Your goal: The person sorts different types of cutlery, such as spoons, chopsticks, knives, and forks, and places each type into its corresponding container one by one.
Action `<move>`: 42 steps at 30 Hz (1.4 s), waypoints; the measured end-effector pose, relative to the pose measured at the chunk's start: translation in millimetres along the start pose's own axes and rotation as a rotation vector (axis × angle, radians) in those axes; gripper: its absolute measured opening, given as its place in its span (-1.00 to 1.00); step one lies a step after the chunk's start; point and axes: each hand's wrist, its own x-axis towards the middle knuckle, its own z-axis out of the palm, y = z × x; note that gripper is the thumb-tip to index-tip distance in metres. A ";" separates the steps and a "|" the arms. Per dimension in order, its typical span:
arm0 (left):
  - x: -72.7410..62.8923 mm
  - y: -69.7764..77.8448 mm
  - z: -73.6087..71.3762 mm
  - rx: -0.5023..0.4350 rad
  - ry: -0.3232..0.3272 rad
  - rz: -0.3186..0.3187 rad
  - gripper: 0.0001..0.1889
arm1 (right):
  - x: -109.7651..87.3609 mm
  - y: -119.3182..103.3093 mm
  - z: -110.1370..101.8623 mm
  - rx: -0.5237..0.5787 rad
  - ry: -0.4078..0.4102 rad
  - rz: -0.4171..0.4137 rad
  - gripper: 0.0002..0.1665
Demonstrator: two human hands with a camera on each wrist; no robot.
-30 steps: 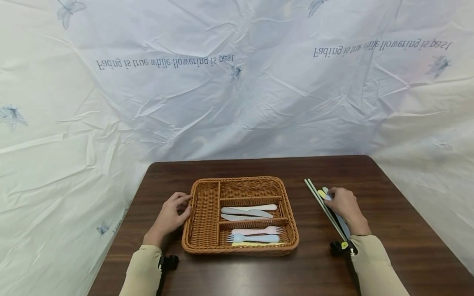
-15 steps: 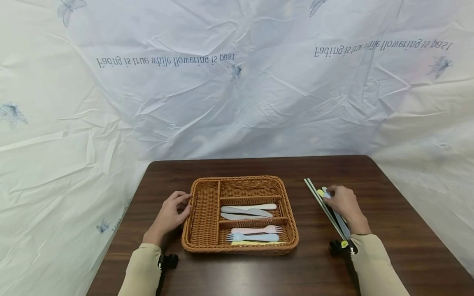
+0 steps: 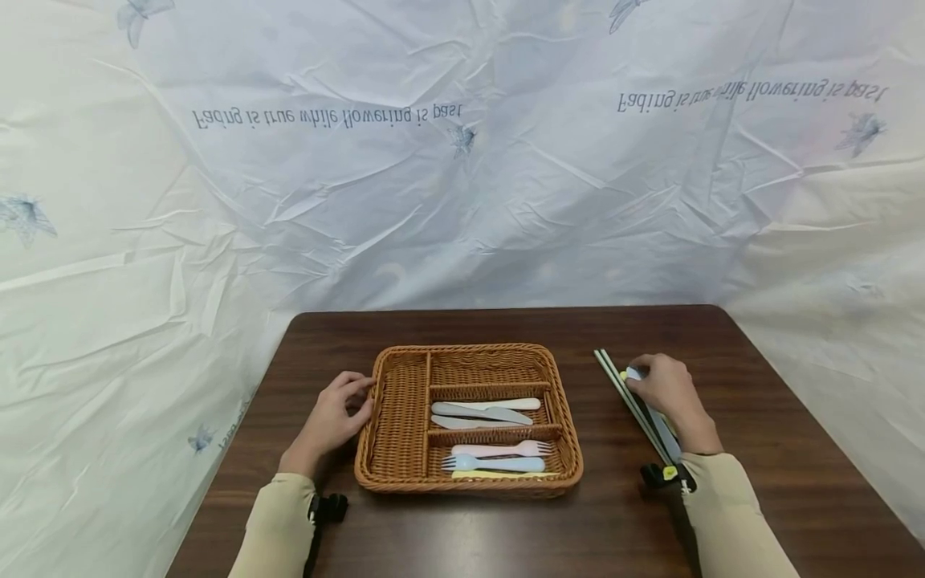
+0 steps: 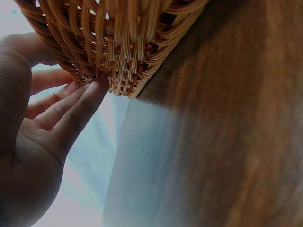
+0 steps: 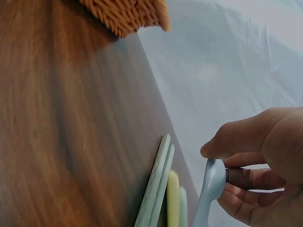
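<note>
Pinching the blue spoon point(image 5: 215, 182) by its broad end, the right hand point(image 3: 666, 389) has thumb and fingers closed down to the thickness of the piece, out towards the tabletop's right edge! The spoon runs down towards the person; whether its lower end touches the table point(image 3: 506, 325), I cannot tell. Just beside it, on the tray's side, lie a yellow handle point(image 5: 173, 198) and a green handle point(image 5: 183, 208), then two pale chopsticks point(image 5: 154, 184) side by side, slanting from the tabletop's far edge towards the near one.

Over to the left hand point(image 3: 334, 413): thumb and fingers parted, loosely bent, fingertips touching the left wall of the wicker tray point(image 3: 401, 417) near its far left corner. Whether any finger hooks over the rim, I can't tell.

The tray sits a little left of the tabletop's middle, well apart from the spoon. Its middle right compartment holds three knives point(image 3: 480, 413); the one along its near edge carries a pink fork point(image 3: 499, 452), a blue fork point(image 3: 506, 464) and, against the near wall, a yellow strip point(image 3: 499, 475), partly hidden.
</note>
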 end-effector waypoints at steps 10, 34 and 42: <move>0.0 0.4 0.3 -0.006 0.003 -0.010 -0.67 | 6.9 -25.3 -6.5 -0.006 0.032 -0.092 -0.63; -0.6 -0.6 -0.7 0.008 0.017 0.005 -0.66 | 19.7 -84.8 -9.1 0.059 0.033 -0.223 -0.63; 0.8 1.2 0.3 0.013 0.009 0.003 -0.66 | 23.9 -106.3 -3.9 0.083 0.045 -0.278 -0.65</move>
